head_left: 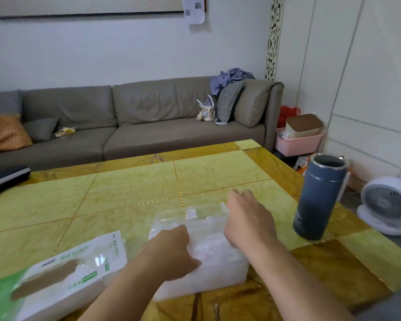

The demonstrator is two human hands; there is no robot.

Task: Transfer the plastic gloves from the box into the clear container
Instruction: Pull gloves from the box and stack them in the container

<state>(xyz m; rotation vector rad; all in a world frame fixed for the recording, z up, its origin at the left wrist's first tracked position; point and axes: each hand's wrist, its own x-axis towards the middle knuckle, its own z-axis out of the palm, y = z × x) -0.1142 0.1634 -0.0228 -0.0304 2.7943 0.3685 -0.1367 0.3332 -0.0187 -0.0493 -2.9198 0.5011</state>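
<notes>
- Both hands are working at the clear container (218,272), which is sitting on the yellow-green bench (130,193) right in front of the person.
- The left hand (171,249) is reaching over the container's near-left edge, fingers curled down into the white mass of plastic gloves (214,246) that is filling it; the grip looks closed on the gloves, though the fingertips are hidden.
- The right hand (248,216) is coming down at the container's far-right corner, fingers bent over the rim (what that grip is holding, if anything, I cannot tell).
- The container's lid looks to be standing raised at the far side.
- The box (56,276), white and green with a torn brown opening on top, is lying on the bench to the left, just beside the left forearm.
- A dark blue flask (320,198) is standing upright near the bench's right edge, apart from the container.
- A grey sofa (130,119) is running along the wall behind, and a white fan (389,205) is sitting on the floor at right.
</notes>
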